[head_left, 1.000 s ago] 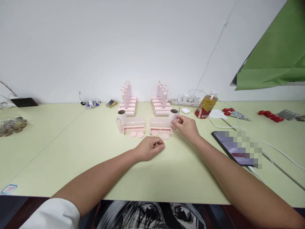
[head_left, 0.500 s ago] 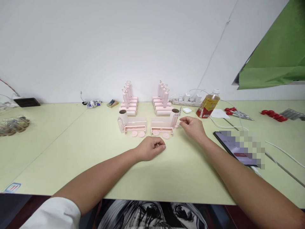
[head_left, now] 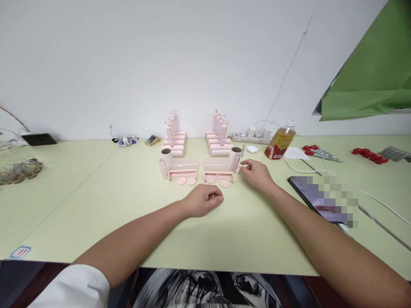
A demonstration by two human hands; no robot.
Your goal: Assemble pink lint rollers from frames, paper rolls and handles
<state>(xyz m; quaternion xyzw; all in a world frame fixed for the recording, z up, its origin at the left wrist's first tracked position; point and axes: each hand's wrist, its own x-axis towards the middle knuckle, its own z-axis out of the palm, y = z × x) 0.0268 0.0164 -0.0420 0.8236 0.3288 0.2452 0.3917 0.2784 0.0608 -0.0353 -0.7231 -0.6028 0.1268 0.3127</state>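
Observation:
My left hand [head_left: 204, 199] rests on the table in front of the pink parts, fingers curled closed with nothing seen in them. My right hand [head_left: 255, 173] is beside the right group, its thumb and fingertips close to a small pink piece [head_left: 238, 170]; whether it grips anything is too small to tell. Two open pink trays [head_left: 182, 174] [head_left: 218, 176] lie side by side, with round pink discs [head_left: 181, 181] [head_left: 224, 183] before them. A cardboard-cored roll [head_left: 236, 157] and a clear pink bottle [head_left: 163, 168] stand at the outer sides.
Behind are two rows of pink assemblies [head_left: 173, 149] [head_left: 220, 149]. To the right are a drink bottle [head_left: 280, 142], a power strip [head_left: 250, 139], a phone [head_left: 316, 199], cables and red-handled tools [head_left: 369, 155]. A bundled cable [head_left: 126, 141] lies at the back left.
My right hand has shifted slightly left, closer to the small pink piece. My left hand has stayed in place.

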